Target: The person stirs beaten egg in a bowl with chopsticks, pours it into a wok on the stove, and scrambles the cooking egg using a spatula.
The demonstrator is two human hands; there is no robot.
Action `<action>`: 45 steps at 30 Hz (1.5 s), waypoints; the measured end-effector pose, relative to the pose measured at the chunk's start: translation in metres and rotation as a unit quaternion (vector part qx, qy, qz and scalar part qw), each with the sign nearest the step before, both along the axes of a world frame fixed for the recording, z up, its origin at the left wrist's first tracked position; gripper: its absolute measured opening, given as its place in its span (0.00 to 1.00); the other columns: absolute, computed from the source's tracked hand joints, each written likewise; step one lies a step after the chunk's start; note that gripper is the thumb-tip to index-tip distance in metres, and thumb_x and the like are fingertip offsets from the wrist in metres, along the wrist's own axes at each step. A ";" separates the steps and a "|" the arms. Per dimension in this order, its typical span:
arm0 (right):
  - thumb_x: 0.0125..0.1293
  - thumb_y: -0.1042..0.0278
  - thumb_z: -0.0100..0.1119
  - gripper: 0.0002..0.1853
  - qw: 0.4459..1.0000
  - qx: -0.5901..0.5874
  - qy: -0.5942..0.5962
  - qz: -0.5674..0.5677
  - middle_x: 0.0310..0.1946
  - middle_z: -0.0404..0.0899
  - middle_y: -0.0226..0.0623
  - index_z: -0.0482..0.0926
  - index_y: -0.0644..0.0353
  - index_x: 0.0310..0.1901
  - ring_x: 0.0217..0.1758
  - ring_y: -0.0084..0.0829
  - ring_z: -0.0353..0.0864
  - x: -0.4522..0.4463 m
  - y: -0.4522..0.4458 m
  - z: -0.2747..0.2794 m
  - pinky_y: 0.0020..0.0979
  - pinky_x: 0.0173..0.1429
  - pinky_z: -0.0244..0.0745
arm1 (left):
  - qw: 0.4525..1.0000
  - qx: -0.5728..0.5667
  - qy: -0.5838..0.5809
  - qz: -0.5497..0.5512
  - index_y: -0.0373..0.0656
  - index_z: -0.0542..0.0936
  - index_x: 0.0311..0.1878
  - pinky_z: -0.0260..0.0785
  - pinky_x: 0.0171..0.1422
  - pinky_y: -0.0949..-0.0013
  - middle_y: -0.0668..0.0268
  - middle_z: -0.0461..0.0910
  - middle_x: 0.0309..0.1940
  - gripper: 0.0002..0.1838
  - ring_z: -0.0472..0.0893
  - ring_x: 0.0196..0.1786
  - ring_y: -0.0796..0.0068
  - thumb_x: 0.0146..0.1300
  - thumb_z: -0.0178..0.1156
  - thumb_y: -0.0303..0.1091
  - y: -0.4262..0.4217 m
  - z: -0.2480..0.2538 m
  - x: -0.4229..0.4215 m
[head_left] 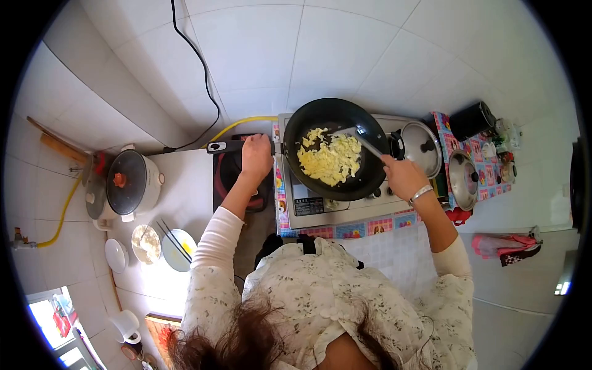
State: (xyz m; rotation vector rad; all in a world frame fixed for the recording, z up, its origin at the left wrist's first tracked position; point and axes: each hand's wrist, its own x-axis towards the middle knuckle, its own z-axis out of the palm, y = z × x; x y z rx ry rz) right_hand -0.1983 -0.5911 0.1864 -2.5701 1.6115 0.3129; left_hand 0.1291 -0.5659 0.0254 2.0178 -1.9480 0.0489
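One loose heap of yellow, egg-like pieces (333,161) lies in one black pan (330,113), spread over its left and middle, with a few smaller clumps near the upper left; the pieces are too many to count. Dark pan surface shows widest along the heap's right side, between it and the rim.

The person's left hand (256,154) is closed around the pan's one long handle (231,147), whose tip juts out beyond the fist. The right hand (405,177) grips one spatula (370,146), its shaft crossing the pan's right rim and its blade at the heap's upper edge.

The pan is over the left part of one stove (364,213), its rear rim overlapping the stove's back edge in this view; whether it rests on a burner cannot be told. On the right, one metal lid (414,137) lies on the stove, near the pan's rim, leaving only a narrow strip between. A second metal lid (459,191) is farther right, near one black canister (470,122).

Left of the stove, one dark cooktop (223,176) sits partly under the left forearm. A stretch of white counter (185,169) separates it from one white pot (151,185) with a glass lid. Nearer the person stand three bowls (147,243), two black chopsticks (170,237) lying across one of them.
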 end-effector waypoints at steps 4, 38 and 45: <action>0.63 0.62 0.49 0.12 0.999 0.042 0.015 0.014 0.29 0.80 0.51 0.73 0.56 0.46 0.33 0.52 0.80 0.014 0.000 -0.015 0.48 0.40 0.76 | 1.000 -0.003 0.004 -0.004 0.40 0.75 0.31 0.66 0.52 0.64 0.59 0.76 0.31 0.10 0.76 0.43 0.61 0.41 0.60 0.24 -0.001 -0.004 0.002; 0.63 0.65 0.48 0.15 0.998 0.059 0.010 -0.009 0.26 0.78 0.50 0.73 0.51 0.51 0.31 0.52 0.78 -0.036 0.030 -0.004 0.51 0.39 0.72 | 0.999 0.019 0.028 -0.002 0.36 0.76 0.41 0.63 0.56 0.64 0.57 0.76 0.35 0.18 0.75 0.46 0.60 0.42 0.56 0.21 -0.002 -0.009 0.002; 0.63 0.64 0.48 0.16 0.996 0.078 -0.037 -0.013 0.27 0.79 0.50 0.75 0.51 0.52 0.31 0.53 0.77 -0.032 0.032 -0.012 0.51 0.39 0.72 | 0.999 0.027 0.028 0.000 0.36 0.76 0.41 0.63 0.56 0.64 0.57 0.77 0.35 0.17 0.75 0.45 0.61 0.42 0.56 0.21 -0.001 -0.010 0.002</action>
